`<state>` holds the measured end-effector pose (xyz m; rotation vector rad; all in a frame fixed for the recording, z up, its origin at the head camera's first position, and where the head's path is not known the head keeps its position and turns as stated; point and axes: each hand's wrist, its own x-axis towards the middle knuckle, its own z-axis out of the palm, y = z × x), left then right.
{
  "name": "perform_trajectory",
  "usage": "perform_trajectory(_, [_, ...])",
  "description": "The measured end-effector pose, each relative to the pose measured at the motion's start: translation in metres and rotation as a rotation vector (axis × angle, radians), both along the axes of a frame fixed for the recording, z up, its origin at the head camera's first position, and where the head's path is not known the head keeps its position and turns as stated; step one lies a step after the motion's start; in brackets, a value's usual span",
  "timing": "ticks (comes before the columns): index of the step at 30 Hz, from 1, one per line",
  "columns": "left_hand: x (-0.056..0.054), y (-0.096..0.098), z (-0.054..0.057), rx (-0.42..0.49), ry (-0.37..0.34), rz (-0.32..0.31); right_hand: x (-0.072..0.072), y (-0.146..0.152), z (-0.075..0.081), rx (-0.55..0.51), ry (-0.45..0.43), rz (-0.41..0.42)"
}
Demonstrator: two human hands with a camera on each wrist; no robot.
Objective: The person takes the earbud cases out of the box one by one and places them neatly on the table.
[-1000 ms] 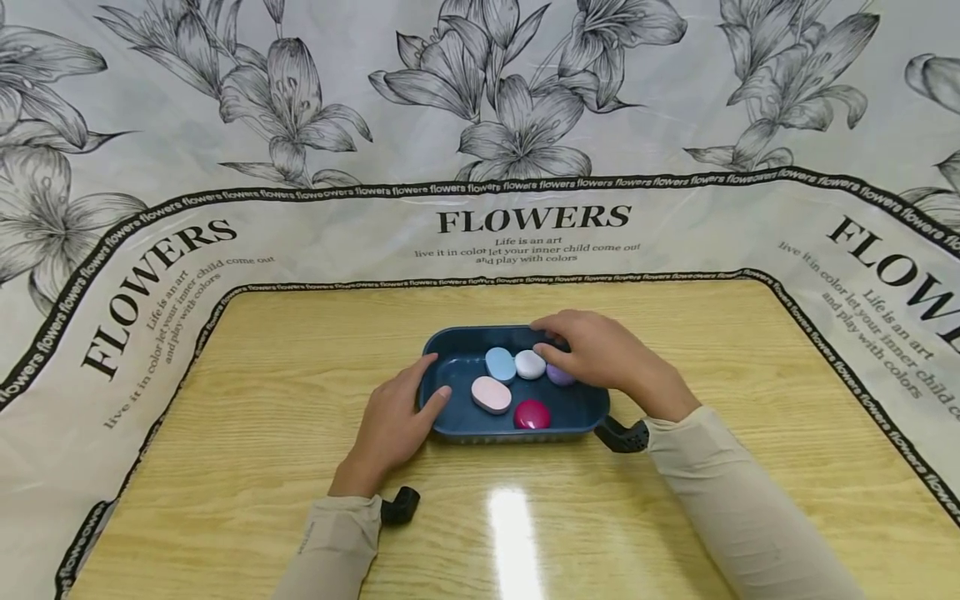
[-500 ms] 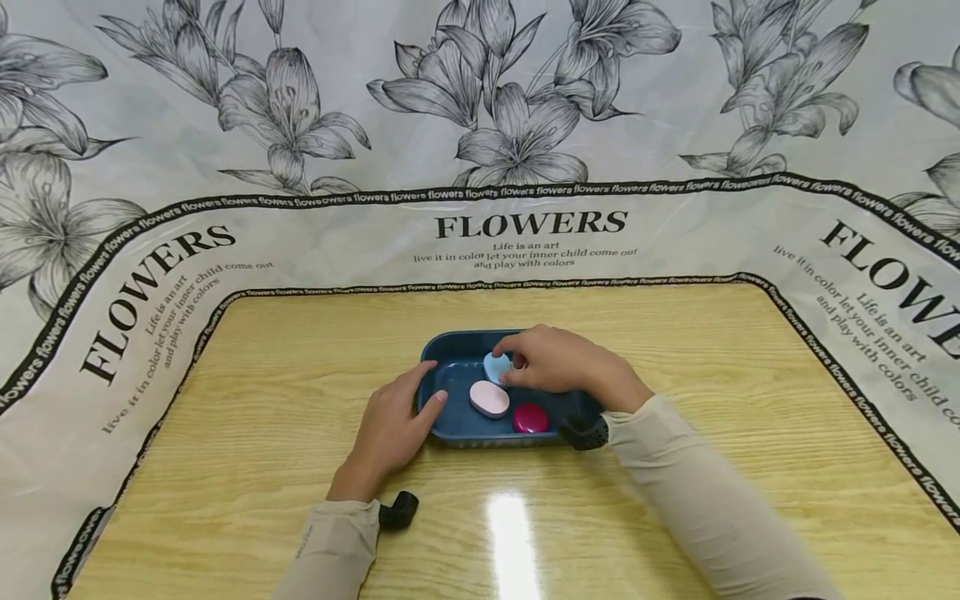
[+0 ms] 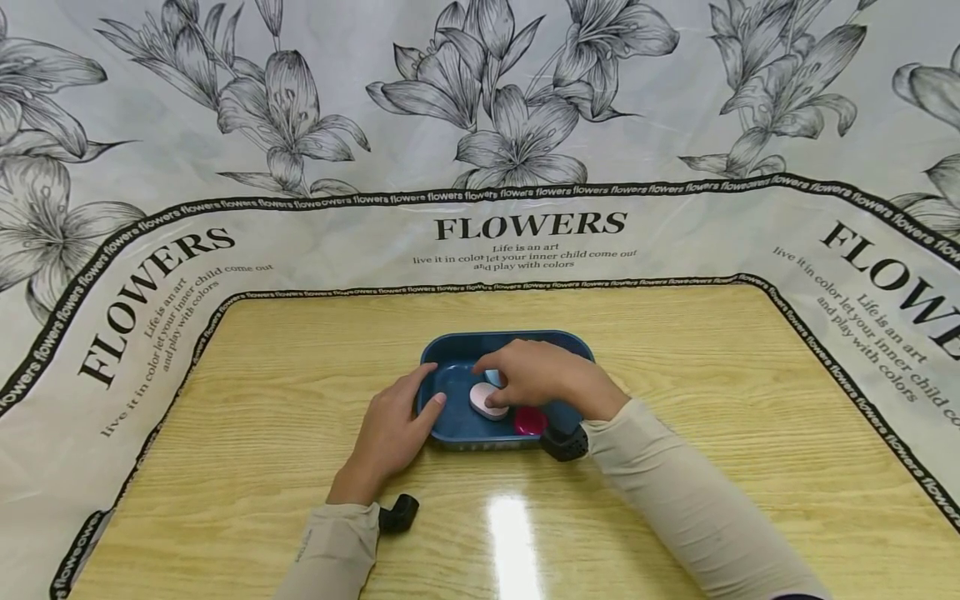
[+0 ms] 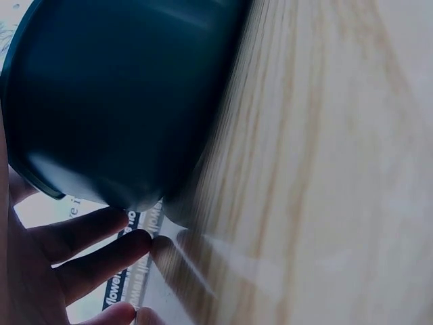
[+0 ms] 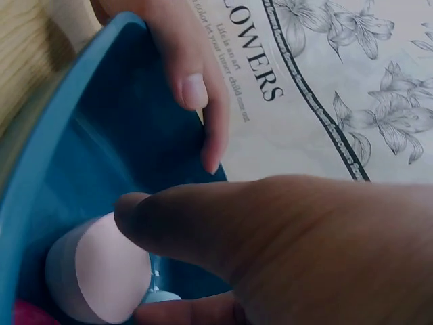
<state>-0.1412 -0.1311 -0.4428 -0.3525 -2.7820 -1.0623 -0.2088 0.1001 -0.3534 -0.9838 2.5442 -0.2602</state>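
Observation:
A dark blue rectangular tub [image 3: 450, 429] with rounded corners stands on the table, holding several smooth, soap-like pieces. My left hand [image 3: 390, 421] rests at its left end with fingers spread, the thumb and index fingertip over the rim. Inside, my right hand [image 3: 540, 375] reaches across with thumb and index apart. Its thumb tip overlaps the pale pink oval piece [image 3: 483, 400], which appears thick-sided in the right wrist view. A light blue piece [image 3: 492, 377] shows partly under the fingers. The crimson round piece [image 3: 529, 421] lies by the near wall. The white and purple pieces are hidden behind the right hand.
The tub stands on a light wood-grain table [image 3: 300, 358]. Behind it and along both sides rises a white cloth [image 3: 337, 242] printed with flowers and lettering. Black wrist cameras [image 3: 399, 512] project near both hands, the right one overlapping the tub's near edge.
My right hand has moved left and nearer, from the white and purple pieces, past the light blue one, to the pale pink one. My left hand stays at the tub's left end.

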Motion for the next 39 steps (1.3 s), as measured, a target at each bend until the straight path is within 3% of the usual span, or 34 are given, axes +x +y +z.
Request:
perform_trajectory(12, [-0.001, 0.000, -0.002, 0.014, 0.002, 0.001, 0.005, -0.015, -0.004, 0.154, 0.103, 0.024])
perform_trajectory(39, [-0.001, -0.001, -0.006, 0.033, 0.016, -0.006, 0.011, -0.027, -0.009, 0.216, 0.189, 0.095])
